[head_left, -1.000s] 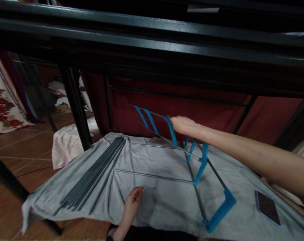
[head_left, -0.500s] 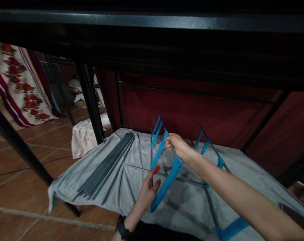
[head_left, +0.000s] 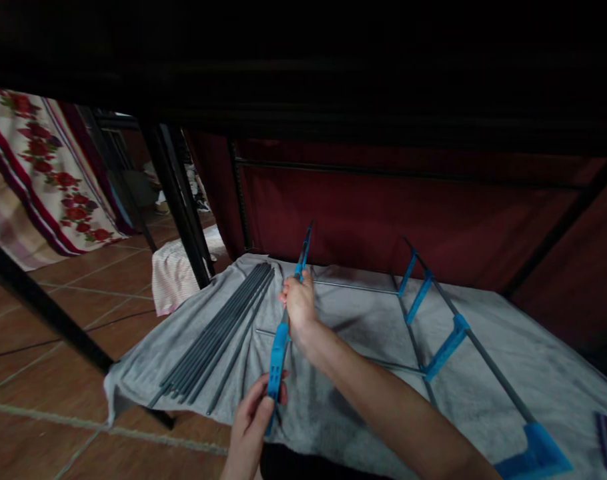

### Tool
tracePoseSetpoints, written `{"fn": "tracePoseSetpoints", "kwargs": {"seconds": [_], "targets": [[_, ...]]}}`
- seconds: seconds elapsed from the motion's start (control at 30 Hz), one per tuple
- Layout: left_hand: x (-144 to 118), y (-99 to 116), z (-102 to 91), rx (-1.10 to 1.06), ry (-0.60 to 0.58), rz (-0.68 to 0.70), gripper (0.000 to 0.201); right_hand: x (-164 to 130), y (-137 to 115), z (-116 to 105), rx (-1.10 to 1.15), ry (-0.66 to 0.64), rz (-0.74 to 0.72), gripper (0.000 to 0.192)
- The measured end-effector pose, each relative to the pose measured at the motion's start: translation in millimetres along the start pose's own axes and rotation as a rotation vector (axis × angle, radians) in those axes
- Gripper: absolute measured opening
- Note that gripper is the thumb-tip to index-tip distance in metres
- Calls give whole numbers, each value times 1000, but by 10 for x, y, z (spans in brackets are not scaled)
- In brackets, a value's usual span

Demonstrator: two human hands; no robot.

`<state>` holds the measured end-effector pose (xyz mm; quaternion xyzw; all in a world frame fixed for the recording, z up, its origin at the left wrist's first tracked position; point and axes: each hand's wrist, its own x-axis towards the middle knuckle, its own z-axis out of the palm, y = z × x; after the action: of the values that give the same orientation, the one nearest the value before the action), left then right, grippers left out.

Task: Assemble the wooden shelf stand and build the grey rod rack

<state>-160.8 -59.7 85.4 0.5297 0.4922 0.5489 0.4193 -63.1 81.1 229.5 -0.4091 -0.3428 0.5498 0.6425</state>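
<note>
Left hand (head_left: 251, 413) pinching blue bracket (head_left: 277, 353); right hand (head_left: 300, 303) wrapped around grey rod (head_left: 285, 316) joined to it

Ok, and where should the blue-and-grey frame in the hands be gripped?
Likely on the slim bare rod just beyond the near blue piece, where the right hand can wrap it from the right. The frame is seen edge-on and runs away forward, so the left hand should steady that blue piece low down, from the left.
</note>
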Motion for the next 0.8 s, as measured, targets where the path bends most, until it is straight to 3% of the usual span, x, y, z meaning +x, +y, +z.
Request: {"fn": "tracePoseSetpoints", "kwargs": {"seconds": [0.1,0.2,0.3,0.4,0.53,0.67,0.8], "targets": [[53,-43,-113,134,165,61,58,24,161,167,101,115,45,20],[204,-70,-280,185,345,115,52,41,338,81,79,-46,61,25],[397,-90,-525,194,510,133,48,27,612,-309,-196,-163,-31,36],[577,-102,-740,201,572,131,47,-15,983,-860,-843,-199,-211,33],[740,-90,-860,129,628,112,49,-42,1442,-1496,-1545,-252,-187,43],[797,-101,-894,113,675,110,49,13,1701,-1850,-1812,-290,-174,42],[792,-247,-963,10,693,122,48,110,1798,-1973,-1867,-350,-215,37]]}}
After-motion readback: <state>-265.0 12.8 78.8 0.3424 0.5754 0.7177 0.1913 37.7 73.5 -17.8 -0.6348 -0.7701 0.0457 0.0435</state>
